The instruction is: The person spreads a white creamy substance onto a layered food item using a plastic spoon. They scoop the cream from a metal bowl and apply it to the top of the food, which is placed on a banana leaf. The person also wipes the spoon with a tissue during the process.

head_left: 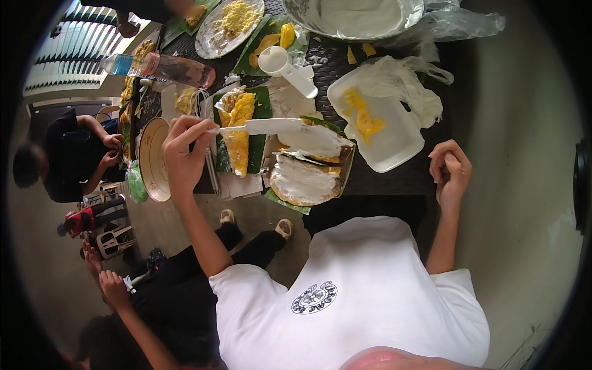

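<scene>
My left hand (187, 151) is closed around the thin handle of a white spatula (274, 126). Its blade lies across the upper of two flat, round cakes spread with white cream; the lower cream-covered cake (302, 180) sits just nearer to me. Under them is a green leaf (288, 201). Loosely curled, my right hand (452, 168) hangs by the table's right edge, with nothing visible in its fingers. Between my hands and farther back, a white plastic tray (398, 151) holds yellow fruit pieces (368, 123). Left of the cakes, a long yellow-topped pastry (239, 135) rests on another leaf.
A large bowl of white cream (364, 15), a plate of yellow shreds (237, 21), a white scoop (288, 71) and clear plastic bags (425, 102) stand farther back. At left are a pink-tinted bottle (179, 69), a whisk (202, 102) and a round dish (153, 160). Other people are at left.
</scene>
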`<state>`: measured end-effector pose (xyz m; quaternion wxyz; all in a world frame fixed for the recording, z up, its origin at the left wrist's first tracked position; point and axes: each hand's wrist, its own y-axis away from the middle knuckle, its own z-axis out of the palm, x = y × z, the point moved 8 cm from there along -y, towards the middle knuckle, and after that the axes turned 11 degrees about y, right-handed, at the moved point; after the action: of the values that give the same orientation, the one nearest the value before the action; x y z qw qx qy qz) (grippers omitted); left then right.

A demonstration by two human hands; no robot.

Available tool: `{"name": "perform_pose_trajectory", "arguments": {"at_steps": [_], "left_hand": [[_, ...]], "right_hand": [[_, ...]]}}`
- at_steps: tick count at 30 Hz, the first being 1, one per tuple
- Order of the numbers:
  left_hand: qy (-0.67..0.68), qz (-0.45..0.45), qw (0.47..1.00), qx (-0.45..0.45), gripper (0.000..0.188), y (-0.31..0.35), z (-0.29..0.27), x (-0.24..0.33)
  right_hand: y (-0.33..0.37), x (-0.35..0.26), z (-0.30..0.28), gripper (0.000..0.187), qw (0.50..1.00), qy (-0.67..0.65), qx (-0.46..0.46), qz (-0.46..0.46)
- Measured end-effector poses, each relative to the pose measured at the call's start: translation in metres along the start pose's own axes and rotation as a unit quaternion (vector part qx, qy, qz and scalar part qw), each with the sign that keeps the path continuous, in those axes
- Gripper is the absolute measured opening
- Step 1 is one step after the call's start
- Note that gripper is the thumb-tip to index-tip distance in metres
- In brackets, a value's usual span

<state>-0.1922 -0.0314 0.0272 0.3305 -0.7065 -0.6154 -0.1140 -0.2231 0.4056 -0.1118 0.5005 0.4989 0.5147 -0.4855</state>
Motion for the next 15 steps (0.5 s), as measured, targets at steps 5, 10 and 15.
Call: {"name": "perform_pose_trajectory", "arguments": {"at_steps": [5,10,15], "left_hand": [[0.057,-0.005,0.998,0.002,0.021,0.003,-0.007,0.005],[0.049,0.024,0.998,-0.025,0.022,-0.003,0.023,0.019],[-0.007,0.023,1.0,-0.006,0.023,-0.004,0.009,0.004]], "right_hand": [[0.0,0.001,-0.001,0.026,1.0,0.0,0.002,0.002],[0.0,0.001,0.0,0.026,1.0,0.002,0.013,0.004],[0.0,0.0,0.0,0.027,1.0,-0.005,0.0,0.002]]}}
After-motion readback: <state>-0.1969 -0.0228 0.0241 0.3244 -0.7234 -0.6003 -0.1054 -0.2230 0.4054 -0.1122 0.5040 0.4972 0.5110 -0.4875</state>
